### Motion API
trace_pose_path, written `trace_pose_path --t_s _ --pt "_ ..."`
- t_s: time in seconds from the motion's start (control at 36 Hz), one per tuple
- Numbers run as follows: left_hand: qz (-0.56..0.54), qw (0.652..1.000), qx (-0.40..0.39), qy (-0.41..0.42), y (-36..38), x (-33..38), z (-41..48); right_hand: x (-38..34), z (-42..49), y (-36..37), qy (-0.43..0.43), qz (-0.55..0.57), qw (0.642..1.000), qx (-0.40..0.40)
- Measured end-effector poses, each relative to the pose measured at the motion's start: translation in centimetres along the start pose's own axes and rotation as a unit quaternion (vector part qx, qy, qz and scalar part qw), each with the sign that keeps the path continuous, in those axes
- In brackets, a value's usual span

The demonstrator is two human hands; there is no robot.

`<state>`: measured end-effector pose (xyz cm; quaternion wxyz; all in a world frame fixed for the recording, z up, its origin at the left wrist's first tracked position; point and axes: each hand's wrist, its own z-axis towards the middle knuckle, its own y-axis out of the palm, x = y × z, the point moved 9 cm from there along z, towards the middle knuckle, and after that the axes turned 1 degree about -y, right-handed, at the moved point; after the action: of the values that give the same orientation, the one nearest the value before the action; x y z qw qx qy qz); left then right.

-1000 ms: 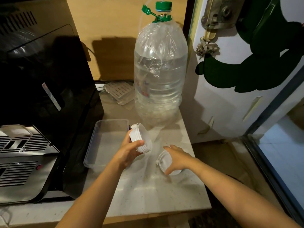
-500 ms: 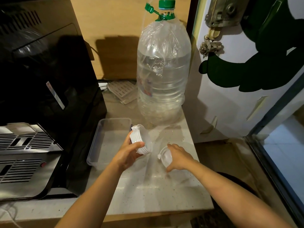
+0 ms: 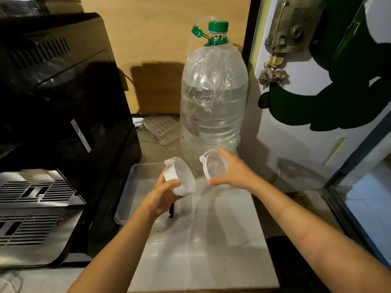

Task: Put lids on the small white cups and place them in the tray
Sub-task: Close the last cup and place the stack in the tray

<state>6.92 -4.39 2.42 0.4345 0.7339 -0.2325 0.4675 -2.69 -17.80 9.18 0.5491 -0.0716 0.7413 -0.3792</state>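
My left hand grips a nested stack of small white cups, tilted so the open mouths face right. Beside it, my right hand holds a single clear plastic lid with a small tab at its upper left, raised in the air and facing the stack. A small gap separates lid and stack. The clear rectangular tray lies on the counter under and left of my left hand; its near right part is hidden by my forearm.
A large water bottle with a green cap stands just behind both hands. A black coffee machine fills the left side. The pale counter ends at a front edge; a white door stands to the right.
My right hand lifted the lid from the counter up to the level of the stack. The left hand kept hold of the stack, raised slightly.
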Motion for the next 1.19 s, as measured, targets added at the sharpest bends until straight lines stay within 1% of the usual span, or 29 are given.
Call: trace_pose_path --t_s 0.08,0.14,0.28,0.67,1.06,1.19 --pt "0.010 1.000 -0.027 0.007 0.5 0.8 0.2 -1.4 0.1 0.2 -0.011 0.085 0.996 -0.018" --pt "0.009 0.999 -0.042 0.010 0.8 1.2 0.3 -2.3 0.1 0.7 -0.012 0.118 0.992 -0.032" --pt "0.012 0.997 -0.074 0.021 2.0 2.3 0.3 -3.9 0.3 2.0 -0.026 0.139 0.988 -0.054" --pt "0.031 0.995 -0.094 0.019 2.9 3.7 0.7 -6.2 1.2 3.3 -0.057 0.103 0.989 -0.086" --pt "0.052 0.997 -0.063 0.013 1.0 4.1 1.1 -6.8 2.3 4.4 -0.060 0.062 0.991 -0.105" --pt "0.051 0.998 -0.031 0.025 -0.1 4.8 0.7 -7.7 2.9 5.1 -0.074 0.034 0.990 -0.116"
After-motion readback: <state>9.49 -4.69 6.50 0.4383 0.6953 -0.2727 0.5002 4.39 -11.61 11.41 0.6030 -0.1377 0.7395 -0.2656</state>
